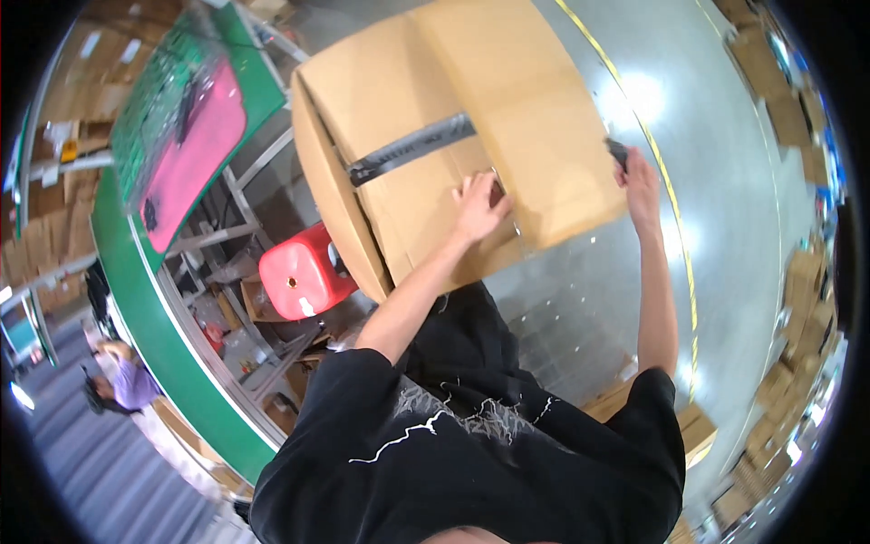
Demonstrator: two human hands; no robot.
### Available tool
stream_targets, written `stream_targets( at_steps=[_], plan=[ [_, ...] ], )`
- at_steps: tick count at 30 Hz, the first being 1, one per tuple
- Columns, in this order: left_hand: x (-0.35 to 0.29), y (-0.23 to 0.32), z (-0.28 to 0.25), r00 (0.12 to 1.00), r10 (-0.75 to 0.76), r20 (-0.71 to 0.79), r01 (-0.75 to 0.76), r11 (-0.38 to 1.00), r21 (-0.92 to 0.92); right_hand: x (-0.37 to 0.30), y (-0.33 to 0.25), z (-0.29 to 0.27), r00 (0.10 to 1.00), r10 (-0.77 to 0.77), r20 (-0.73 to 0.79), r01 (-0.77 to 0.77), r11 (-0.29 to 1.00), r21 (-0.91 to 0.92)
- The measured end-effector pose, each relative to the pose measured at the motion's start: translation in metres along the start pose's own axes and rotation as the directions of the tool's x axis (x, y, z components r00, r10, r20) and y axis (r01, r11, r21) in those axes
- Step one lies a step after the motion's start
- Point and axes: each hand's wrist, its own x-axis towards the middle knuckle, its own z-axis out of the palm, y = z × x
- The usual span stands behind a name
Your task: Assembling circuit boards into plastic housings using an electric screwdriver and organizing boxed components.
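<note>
Left hand (480, 213) lies on the brown carton (526, 118), its fingers bent at a dark opening (496, 192) in the cardboard, though whether they grip the edge or only press there cannot be told; farther to its right, the right hand (642, 186) is closed around a small dark object (618, 152) by the carton's right edge. The carton sits under the left hand and spreads ahead of it to both sides. It is probably stiff along its folds, apt to give in mid-panel, dry rather than slippery, and bulky for one hand; its weight cannot be judged, and the opening or the lower corners seem the best holds. Its panels look plain, matt and lightly creased, with a dark grey tape strip (412, 150) ahead and to the left of the left hand
</note>
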Motion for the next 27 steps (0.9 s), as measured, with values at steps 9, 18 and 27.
stream_targets(
  at_steps=[9, 18, 27],
  plan=[
    [-0.007, -0.001, -0.018, 0.987, 0.149, 0.063, -0.155, 0.98, 0.12, 0.255, -0.081, 0.217, 0.513, -0.539, 0.668, 0.826, 0.522, -0.213],
    [-0.003, -0.007, -0.031, 0.988, 0.149, 0.036, -0.15, 0.988, 0.033, 0.345, -0.099, 0.338, 0.196, -0.194, 0.961, 0.969, 0.188, -0.16],
    [-0.003, -0.008, -0.035, 0.985, 0.166, 0.039, -0.167, 0.986, 0.021, 0.376, -0.079, 0.244, 0.54, -0.352, 0.765, 0.842, 0.205, -0.5]
  ],
)
